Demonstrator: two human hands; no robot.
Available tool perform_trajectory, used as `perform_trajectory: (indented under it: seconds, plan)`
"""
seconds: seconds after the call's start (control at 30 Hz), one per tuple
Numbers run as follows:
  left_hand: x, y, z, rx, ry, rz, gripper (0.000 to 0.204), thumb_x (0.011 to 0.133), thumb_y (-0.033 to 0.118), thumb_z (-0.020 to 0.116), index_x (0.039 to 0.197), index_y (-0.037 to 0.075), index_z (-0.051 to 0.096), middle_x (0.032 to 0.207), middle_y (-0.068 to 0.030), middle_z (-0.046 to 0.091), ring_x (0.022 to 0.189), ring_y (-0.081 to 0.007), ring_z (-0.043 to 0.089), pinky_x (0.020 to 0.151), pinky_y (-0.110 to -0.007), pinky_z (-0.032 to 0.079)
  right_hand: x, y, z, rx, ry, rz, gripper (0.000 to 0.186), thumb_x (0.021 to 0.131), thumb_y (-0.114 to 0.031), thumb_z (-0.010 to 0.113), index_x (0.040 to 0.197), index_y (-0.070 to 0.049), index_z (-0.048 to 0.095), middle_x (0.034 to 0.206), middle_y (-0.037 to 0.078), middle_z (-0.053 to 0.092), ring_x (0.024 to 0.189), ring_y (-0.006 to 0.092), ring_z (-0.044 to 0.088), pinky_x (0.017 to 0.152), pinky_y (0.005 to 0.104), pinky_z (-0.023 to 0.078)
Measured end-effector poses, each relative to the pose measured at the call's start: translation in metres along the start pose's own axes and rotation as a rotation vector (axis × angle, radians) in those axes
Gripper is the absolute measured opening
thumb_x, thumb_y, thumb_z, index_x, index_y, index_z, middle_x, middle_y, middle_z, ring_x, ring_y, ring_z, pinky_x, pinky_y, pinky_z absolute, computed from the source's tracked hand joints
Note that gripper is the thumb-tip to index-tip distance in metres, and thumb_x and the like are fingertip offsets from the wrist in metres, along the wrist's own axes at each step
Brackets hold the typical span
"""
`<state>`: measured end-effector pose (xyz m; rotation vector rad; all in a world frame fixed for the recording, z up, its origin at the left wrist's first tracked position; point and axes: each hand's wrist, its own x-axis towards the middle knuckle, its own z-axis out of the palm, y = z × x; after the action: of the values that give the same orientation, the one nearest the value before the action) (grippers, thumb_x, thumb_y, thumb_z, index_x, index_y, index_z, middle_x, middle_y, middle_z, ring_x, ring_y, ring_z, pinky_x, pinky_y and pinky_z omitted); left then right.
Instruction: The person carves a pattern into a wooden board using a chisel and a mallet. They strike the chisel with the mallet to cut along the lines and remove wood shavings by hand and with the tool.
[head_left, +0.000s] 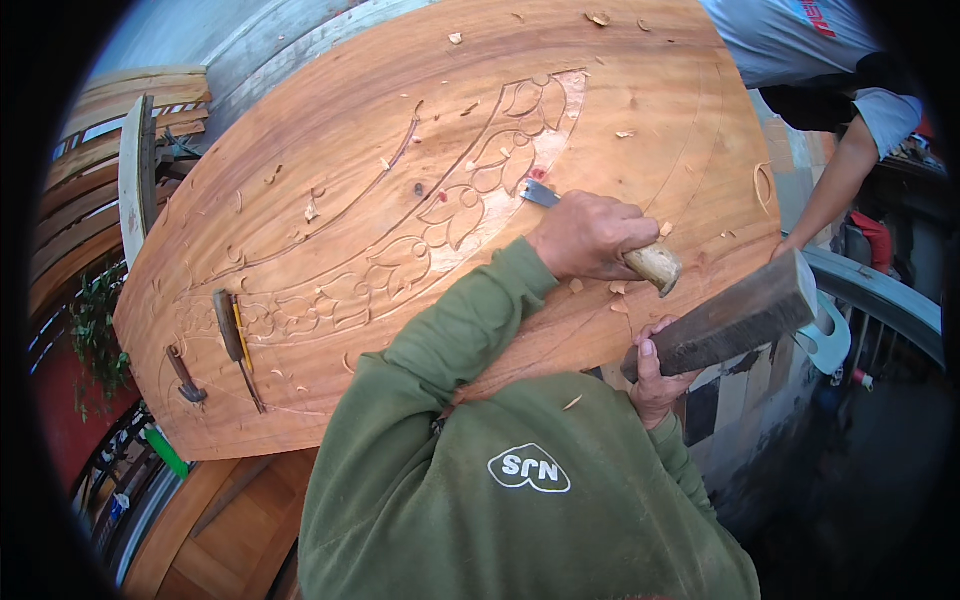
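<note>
My left hand (592, 235) grips wooden-handled steel chisel (655, 265) over carved brown wooden panel (665, 165) | right hand (658, 385) grips dark oblong block (735, 318) by panel's near edge | likely heavy; hold end

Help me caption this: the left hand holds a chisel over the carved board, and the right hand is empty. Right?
The right hand isn't empty: the head view shows it holding a dark block. The left hand holds a chisel over the carved board.
</note>
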<state>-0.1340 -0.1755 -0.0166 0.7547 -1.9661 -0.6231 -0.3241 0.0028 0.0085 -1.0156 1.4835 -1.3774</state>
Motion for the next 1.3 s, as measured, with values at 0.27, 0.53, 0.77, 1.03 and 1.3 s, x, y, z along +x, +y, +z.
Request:
perform_trajectory:
  seconds: [0.27,0.53,0.77,1.03,1.3]
  plan:
    - [-0.006,-0.003,-0.003,0.019,-0.078,0.021,0.044,0.071,0.039,0.093,0.088,0.015,0.059,0.074,-0.0043,0.057,0.068,-0.0276,0.067,0.053,-0.043,0.049,-0.007,0.015,0.001,-0.118,-0.041,-0.101,0.112,0.086,0.007,0.076,0.172,-0.008,0.005,0.111,0.009,0.059,0.092,0.0151,0.06,0.081,0.031,0.054]
    - [-0.008,-0.004,-0.007,0.039,-0.122,0.087,0.039,0.078,0.043,0.088,0.09,0.019,0.058,0.073,-0.0013,0.056,0.064,-0.0245,0.067,0.053,-0.041,0.051,-0.006,0.017,0.003,-0.24,-0.054,0.068,0.12,0.084,-0.005,0.084,0.173,-0.001,0.004,0.164,0.024,0.039,0.145,0.0342,0.049,0.119,0.0435,0.04]
    - [-0.044,0.049,-0.036,0.493,0.171,0.058,0.024,0.081,0.027,0.085,0.094,0.018,0.066,0.068,0.0015,0.045,0.056,-0.0145,0.056,0.048,-0.032,0.043,0.008,0.02,-0.017,-0.313,-0.125,-0.093,0.118,0.085,-0.008,0.084,0.173,0.0,0.006,0.164,0.021,0.041,0.146,0.029,0.048,0.12,0.0409,0.04]
    - [-0.053,0.046,-0.042,0.452,-0.154,-0.839,0.084,0.081,0.05,0.09,0.15,0.012,0.064,0.075,-0.0156,0.073,0.069,-0.0326,0.075,0.058,-0.043,0.055,0.039,0.008,-0.027,-0.268,-0.241,0.017,0.114,0.085,-0.004,0.082,0.173,-0.001,0.01,0.15,0.017,0.054,0.131,0.0237,0.057,0.109,0.0359,0.048]
    - [-0.023,0.079,-0.005,0.199,-0.013,-0.75,0.074,0.087,0.06,0.085,0.142,0.013,0.069,0.078,-0.016,0.072,0.069,-0.0319,0.074,0.06,-0.041,0.055,0.066,0.002,-0.044,0.036,-0.345,0.286,0.078,0.083,-0.003,0.08,0.15,-0.006,0.04,0.112,0.01,0.062,0.094,0.0163,0.063,0.084,0.0329,0.055]
